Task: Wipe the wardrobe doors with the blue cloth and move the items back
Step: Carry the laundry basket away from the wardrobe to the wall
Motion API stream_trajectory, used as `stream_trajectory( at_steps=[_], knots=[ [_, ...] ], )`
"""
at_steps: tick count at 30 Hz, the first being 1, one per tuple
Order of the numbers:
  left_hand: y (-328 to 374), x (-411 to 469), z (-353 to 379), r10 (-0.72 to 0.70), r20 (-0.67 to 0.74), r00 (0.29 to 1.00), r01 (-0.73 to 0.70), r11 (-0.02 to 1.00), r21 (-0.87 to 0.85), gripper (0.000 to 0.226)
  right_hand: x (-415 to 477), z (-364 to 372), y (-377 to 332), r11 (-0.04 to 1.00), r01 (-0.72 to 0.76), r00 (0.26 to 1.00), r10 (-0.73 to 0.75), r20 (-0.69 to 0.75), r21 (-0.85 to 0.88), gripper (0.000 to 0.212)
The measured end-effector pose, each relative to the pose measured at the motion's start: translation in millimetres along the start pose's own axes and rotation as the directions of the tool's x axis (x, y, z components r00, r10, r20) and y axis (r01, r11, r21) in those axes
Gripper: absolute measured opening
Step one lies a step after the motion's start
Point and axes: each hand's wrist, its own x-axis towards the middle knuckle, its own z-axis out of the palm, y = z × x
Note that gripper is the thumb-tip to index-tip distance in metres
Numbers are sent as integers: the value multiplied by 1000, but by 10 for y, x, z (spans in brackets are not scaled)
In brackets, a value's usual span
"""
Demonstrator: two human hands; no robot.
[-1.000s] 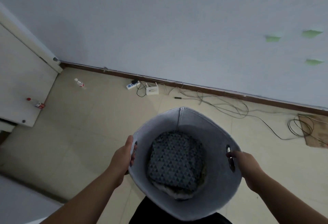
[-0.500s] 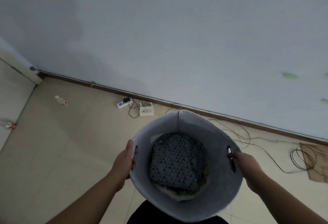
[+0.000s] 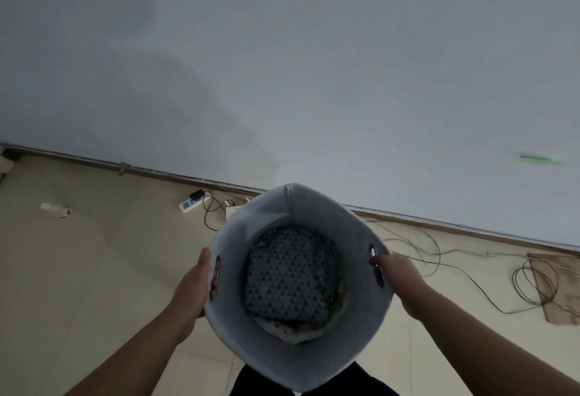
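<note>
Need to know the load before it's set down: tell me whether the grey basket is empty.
Not empty. A triangle-patterned fabric bundle lies at the bottom of the grey basket; above it the walls stand bare.

Grey felt basket [image 3: 301,361]; dark triangle-patterned fabric [image 3: 290,273] inside; beige floor [image 3: 94,270]

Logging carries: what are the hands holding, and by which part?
The grey felt basket: left hand grips its left handle slot, right hand its right handle slot.
</note>
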Motion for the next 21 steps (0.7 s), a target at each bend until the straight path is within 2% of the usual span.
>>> stream_trajectory(
  at_steps=[7, 10, 15, 17, 20, 21],
  knots=[
    [372, 791, 204, -18, -31, 999, 21, 995, 95, 66, 970, 249, -394, 994, -33, 991, 46, 125, -104, 18],
    [399, 1316, 293, 26, -31, 999, -22, 991, 133, 57, 1440, 451, -434, 991, -56, 990, 71, 120, -126, 18],
    [274, 2265, 618, 12, -46, 999, 0, 971, 239, 59, 2257, 896, -253, 983, -120, 986, 134, 96, -139, 20],
    [220, 2634, 755, -20, -37, 999, 29, 964, 263, 48, 2583, 1090, -136, 979, -150, 985, 160, 68, -136, 18],
    [91, 3048, 878, -24, 20, 1000, 17, 963, 267, 8, 2978, 1340, 17, 970, -162, 985, 171, 36, -183, 14],
    [31, 3156, 907, -20, 39, 999, 9, 965, 264, 10, 3075, 1411, 69, 967, -163, 984, 173, 38, -194, 15]
  ],
)
